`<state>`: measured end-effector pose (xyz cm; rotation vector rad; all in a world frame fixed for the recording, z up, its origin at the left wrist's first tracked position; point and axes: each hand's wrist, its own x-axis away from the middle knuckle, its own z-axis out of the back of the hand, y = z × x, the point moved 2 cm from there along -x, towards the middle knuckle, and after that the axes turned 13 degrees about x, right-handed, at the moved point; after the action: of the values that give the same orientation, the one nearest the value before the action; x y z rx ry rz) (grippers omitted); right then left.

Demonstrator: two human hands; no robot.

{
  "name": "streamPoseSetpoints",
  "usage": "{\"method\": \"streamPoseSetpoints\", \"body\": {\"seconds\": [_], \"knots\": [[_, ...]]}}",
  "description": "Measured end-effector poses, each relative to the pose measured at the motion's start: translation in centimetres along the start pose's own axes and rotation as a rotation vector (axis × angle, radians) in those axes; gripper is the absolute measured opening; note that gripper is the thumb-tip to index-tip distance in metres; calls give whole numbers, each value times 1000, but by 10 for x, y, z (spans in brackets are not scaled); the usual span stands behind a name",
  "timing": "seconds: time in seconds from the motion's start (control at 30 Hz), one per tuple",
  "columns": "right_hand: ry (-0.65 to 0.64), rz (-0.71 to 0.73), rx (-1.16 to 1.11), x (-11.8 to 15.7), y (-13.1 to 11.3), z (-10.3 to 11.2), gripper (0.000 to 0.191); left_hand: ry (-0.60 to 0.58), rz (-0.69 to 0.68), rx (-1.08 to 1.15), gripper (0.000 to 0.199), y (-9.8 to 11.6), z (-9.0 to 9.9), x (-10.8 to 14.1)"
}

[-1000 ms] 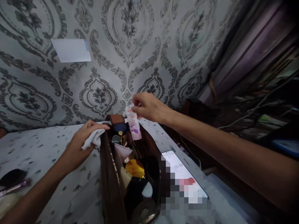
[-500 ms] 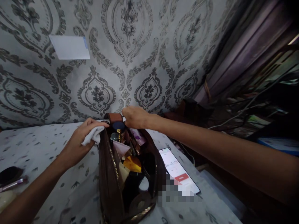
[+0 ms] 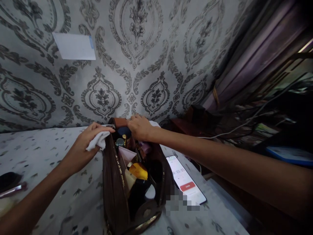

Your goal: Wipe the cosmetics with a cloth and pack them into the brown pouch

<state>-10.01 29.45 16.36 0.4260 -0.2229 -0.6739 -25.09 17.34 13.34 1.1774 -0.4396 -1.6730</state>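
Note:
A dark brown makeup bag [image 3: 112,195] lies unzipped on the patterned white sheet, its long opening facing up. Inside are a yellow item [image 3: 138,171], a pale pink tube [image 3: 127,154], a purple item [image 3: 146,147], a dark blue round lid [image 3: 124,132] and other cosmetics. My left hand [image 3: 84,143] is closed on a crumpled white cloth [image 3: 98,141], its fingertips against the bag's left rim. At the far end, my right hand [image 3: 140,128] curls over the bag's rim beside a tan leather tab [image 3: 119,122]; its fingertips are hidden.
A phone [image 3: 187,179] showing a timer lies right of the bag, partly behind a pixelated patch. A dark round object [image 3: 10,182] and a pink-handled brush [image 3: 13,190] rest at the left. Behind stands a patterned wall [image 3: 132,81]; cables and clutter fill the right.
My right hand has turned and moved slightly right and down at the far rim, with the bag's right side drawn inward, covering more of the purple item. My left hand stays put.

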Motion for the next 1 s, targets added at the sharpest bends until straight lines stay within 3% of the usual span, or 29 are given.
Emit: {"method": "streamPoseSetpoints", "body": {"seconds": [0.2,0.67,1.0], "knots": [[-4,40,27,2,2,-1,36,-9,-9,12,34,-1,0,1],[-27,58,-24,7,13,-7,44,-17,2,-14,42,-1,1,1],[133,-33,-275,38,32,5,33,-30,39,-105,45,7,1,-2]]}}
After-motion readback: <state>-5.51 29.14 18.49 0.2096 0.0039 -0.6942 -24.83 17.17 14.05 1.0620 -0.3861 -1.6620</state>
